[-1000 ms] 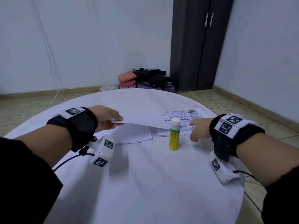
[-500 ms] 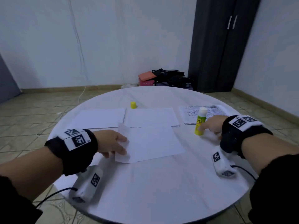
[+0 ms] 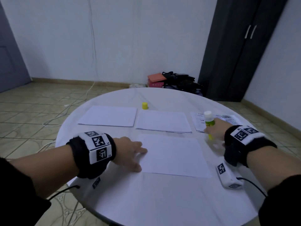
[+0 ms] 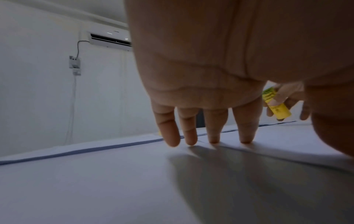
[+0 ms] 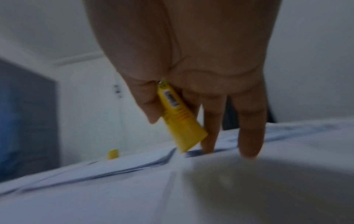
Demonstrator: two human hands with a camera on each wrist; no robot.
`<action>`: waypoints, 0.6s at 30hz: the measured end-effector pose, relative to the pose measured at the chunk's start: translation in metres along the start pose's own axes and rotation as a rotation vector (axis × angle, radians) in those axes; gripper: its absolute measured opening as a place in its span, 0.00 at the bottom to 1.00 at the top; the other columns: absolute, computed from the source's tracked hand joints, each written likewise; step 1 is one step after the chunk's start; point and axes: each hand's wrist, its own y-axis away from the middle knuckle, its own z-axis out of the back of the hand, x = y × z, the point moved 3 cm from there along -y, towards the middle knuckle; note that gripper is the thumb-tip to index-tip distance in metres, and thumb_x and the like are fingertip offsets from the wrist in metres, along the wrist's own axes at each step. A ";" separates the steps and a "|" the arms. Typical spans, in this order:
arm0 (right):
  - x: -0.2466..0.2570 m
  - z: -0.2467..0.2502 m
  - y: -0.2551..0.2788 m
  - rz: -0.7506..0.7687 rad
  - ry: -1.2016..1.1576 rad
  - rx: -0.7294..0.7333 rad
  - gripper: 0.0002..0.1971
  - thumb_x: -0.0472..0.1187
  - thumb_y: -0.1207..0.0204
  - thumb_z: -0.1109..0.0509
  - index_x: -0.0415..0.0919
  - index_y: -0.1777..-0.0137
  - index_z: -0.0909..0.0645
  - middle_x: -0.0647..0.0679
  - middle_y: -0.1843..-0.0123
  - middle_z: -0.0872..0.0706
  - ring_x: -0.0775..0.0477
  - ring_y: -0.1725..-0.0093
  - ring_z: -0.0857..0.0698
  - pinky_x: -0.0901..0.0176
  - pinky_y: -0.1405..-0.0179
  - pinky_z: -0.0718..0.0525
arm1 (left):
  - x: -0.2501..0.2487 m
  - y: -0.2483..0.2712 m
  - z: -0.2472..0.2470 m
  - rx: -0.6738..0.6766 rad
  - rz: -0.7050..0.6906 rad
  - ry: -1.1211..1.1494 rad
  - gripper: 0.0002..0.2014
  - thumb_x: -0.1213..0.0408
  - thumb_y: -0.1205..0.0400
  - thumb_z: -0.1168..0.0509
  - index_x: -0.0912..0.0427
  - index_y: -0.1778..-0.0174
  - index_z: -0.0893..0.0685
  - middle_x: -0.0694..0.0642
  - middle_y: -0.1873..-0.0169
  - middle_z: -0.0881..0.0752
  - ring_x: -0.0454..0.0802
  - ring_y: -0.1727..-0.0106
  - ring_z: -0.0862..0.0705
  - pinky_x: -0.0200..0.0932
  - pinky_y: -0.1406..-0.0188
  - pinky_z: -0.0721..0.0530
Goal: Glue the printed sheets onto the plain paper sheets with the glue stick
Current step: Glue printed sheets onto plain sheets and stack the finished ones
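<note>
The right hand (image 3: 215, 131) grips the upright glue stick (image 3: 209, 123). The flat left hand (image 3: 130, 152) presses the near sheet (image 3: 174, 155), lying to the stick's left.

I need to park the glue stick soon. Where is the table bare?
Bare: the near table strip below the front sheet, and the far rim behind the yellow cap. Crowded: the middle row, two plain sheets and printed stack, side by side.
</note>
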 end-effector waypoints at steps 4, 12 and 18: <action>0.040 -0.013 0.008 0.145 0.002 0.053 0.14 0.48 0.20 0.35 0.41 0.41 0.30 0.45 0.58 0.23 0.46 0.62 0.23 0.60 0.69 0.29 | -0.009 -0.006 0.002 -0.023 -0.033 -0.042 0.32 0.42 0.20 0.39 0.39 0.20 0.40 0.45 0.20 0.41 0.57 0.21 0.40 0.54 0.26 0.34; 0.116 -0.029 0.026 0.330 -0.497 0.017 0.15 0.45 0.34 0.19 0.39 0.59 0.22 0.45 0.65 0.21 0.48 0.67 0.23 0.60 0.72 0.22 | -0.008 -0.010 0.005 -0.048 -0.041 -0.026 0.34 0.42 0.21 0.36 0.38 0.20 0.40 0.44 0.19 0.42 0.54 0.20 0.40 0.53 0.24 0.37; 0.146 -0.057 0.031 0.459 -0.160 -0.030 0.18 0.52 0.28 0.26 0.46 0.67 0.32 0.53 0.66 0.27 0.49 0.60 0.24 0.62 0.70 0.31 | -0.012 -0.010 0.007 -0.030 -0.038 -0.075 0.34 0.42 0.20 0.37 0.40 0.19 0.42 0.48 0.19 0.41 0.57 0.21 0.40 0.55 0.23 0.36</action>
